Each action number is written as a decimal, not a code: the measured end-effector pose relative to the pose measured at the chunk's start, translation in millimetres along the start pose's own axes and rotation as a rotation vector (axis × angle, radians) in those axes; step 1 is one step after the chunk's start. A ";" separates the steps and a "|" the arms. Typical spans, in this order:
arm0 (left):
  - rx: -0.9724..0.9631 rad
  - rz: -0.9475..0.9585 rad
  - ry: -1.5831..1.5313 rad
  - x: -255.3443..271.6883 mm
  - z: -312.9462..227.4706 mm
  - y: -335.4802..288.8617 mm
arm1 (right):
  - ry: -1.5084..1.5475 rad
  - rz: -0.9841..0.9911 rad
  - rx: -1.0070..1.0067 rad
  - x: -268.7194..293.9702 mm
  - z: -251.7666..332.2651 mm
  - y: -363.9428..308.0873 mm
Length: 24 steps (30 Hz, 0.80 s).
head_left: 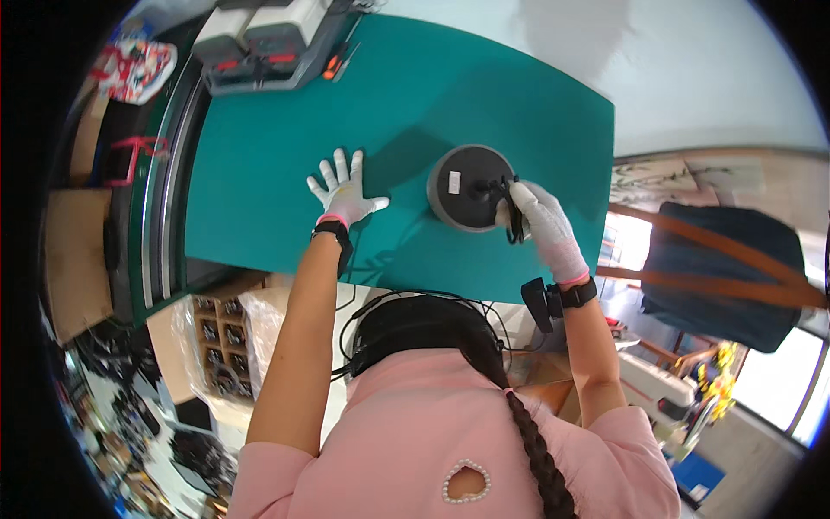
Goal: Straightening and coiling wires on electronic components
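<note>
My left hand [347, 192], in a white glove, lies on the green tabletop with its fingers spread and holds nothing. To its right sits a round, dark-topped device [471, 164] with a grey rim and a small white label [454, 182]. A short black cable [516, 227] runs from near the middle of its top. My gloved right hand [552, 232] is closed around this bundled cable at the device's right side. The right palm and some of its fingers are hidden from view.
At the table's far left stands a grey and white machine [277, 43], with an orange-handled screwdriver [333, 67] beside it. A metal rail [164, 199] runs along the left side. Below left is a divided cardboard box [220, 346] holding black parts. A dark bag or cloth [722, 268] hangs at right.
</note>
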<state>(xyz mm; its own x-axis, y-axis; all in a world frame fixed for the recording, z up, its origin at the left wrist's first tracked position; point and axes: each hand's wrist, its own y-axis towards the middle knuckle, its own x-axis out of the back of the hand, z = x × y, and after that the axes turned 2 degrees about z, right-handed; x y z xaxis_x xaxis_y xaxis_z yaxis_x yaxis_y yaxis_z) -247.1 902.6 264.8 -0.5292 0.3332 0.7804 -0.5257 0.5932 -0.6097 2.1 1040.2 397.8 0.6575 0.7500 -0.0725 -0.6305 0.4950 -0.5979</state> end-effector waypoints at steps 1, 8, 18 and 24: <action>0.015 -0.003 -0.006 0.4 0.3 -1.4 | -0.423 -0.216 0.345 4.6 -6.2 -5.9; -0.039 -0.103 -0.042 -9.3 3.7 -5.3 | -0.802 -0.758 0.482 22.1 -76.3 -59.6; -0.402 0.001 -0.334 2.6 66.2 58.7 | -0.604 -0.663 0.389 -15.8 -108.0 -22.3; -1.115 -0.534 -0.264 50.4 -93.7 -68.8 | -0.546 -0.900 0.746 16.3 -109.6 -21.8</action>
<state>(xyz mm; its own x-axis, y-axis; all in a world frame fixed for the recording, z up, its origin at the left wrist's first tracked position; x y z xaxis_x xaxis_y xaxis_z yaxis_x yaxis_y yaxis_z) -175.2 947.2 359.1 -0.6088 -0.2182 0.7627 0.0626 0.9452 0.3203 71.8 993.4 322.1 0.8277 0.0203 0.5607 -0.2494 0.9085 0.3353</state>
